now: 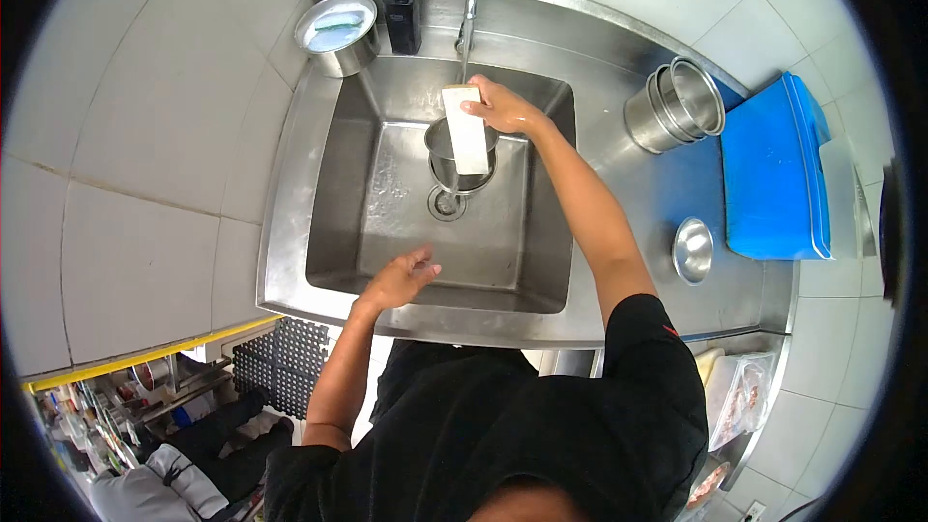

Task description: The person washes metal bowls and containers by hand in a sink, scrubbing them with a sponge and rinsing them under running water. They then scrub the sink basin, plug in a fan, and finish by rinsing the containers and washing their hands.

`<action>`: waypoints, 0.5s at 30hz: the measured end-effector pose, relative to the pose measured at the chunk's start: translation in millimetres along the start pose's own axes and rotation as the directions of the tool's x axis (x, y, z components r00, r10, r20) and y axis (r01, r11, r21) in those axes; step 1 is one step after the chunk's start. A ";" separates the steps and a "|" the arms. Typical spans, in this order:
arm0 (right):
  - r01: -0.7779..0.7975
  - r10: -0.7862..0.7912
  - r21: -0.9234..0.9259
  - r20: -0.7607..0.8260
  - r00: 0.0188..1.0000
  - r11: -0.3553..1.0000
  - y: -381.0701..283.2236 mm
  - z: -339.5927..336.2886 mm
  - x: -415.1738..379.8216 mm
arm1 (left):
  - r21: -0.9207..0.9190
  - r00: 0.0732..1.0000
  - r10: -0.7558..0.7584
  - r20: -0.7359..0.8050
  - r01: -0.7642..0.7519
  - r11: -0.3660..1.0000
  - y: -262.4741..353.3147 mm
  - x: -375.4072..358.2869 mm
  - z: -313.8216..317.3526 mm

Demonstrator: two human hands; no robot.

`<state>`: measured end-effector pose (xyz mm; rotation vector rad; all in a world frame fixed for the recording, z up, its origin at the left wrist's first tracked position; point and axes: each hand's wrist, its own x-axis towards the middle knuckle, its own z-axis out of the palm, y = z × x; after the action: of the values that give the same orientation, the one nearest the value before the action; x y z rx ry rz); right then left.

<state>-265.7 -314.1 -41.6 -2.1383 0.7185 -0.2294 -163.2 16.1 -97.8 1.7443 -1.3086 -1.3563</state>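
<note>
My right hand (503, 106) reaches to the back of the steel sink (319, 193) and grips a white rectangular pad (467, 135) by its top edge, just below the tap (469, 14). The pad hangs upright over a round metal pot (440, 140) that stands in the basin above the drain (447, 203). My left hand (401, 275) hovers over the front part of the basin, fingers spread and holding nothing.
A metal bowl holding a sponge (338, 29) and a black soap dispenser (401, 10) stand behind the sink at the left. On the right counter are stacked steel pots (677, 101), a small steel bowl (693, 249) and a blue tray (773, 169). A black floor mat (280, 362) lies at lower left.
</note>
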 end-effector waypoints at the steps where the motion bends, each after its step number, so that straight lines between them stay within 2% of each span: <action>1: 0.023 -0.023 -0.104 0.001 1.000 0.994 -0.7 -8.3 -2.1 | 0.019 1.000 0.005 0.015 -0.005 1.000 1.2 0.7 0.5; 2: 0.046 -0.046 -0.208 0.006 0.999 0.977 -2.0 -17.5 -2.9 | 0.036 0.999 0.011 0.030 -0.012 0.999 1.5 1.5 0.4; 3: 0.045 -0.045 -0.214 0.005 0.999 0.976 -5.0 -29.6 -3.0 | 0.033 0.999 0.016 0.030 -0.017 0.999 -0.1 1.2 0.7; 5: -0.068 0.059 -0.414 -0.036 0.998 0.908 -7.3 -57.5 3.2 | 0.010 1.000 0.028 -0.007 -0.028 1.000 -6.5 -0.7 -0.8; 6: -0.068 0.059 -0.422 -0.035 0.998 0.904 2.4 -68.2 11.3 | 0.004 0.999 0.034 -0.009 -0.034 0.999 -8.4 -2.2 -2.0; 8: -0.059 -0.054 -0.669 -0.147 0.988 0.741 24.5 -87.8 37.8 | -0.076 0.999 -0.017 -0.049 0.013 0.997 -9.8 -6.0 -6.0; 9: -0.057 -0.056 -0.674 -0.145 0.988 0.736 26.6 -94.2 52.1 | -0.081 0.999 -0.013 -0.052 0.009 0.997 -10.5 -7.4 -8.4; 11: -0.114 -0.018 -0.849 -0.144 0.989 0.516 30.1 -102.6 78.8 | -0.076 0.996 -0.030 -0.079 0.024 0.997 -11.3 -11.0 -12.4; 15: -0.140 -0.032 -0.891 -0.170 0.985 0.432 37.9 -90.3 129.4 | -0.107 0.990 -0.047 -0.129 0.033 0.994 -10.6 -14.7 -18.8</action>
<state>-211.6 -466.3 -25.8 -3.1586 1.1980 0.0692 -142.0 31.1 -95.1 1.7650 -1.1170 -1.2841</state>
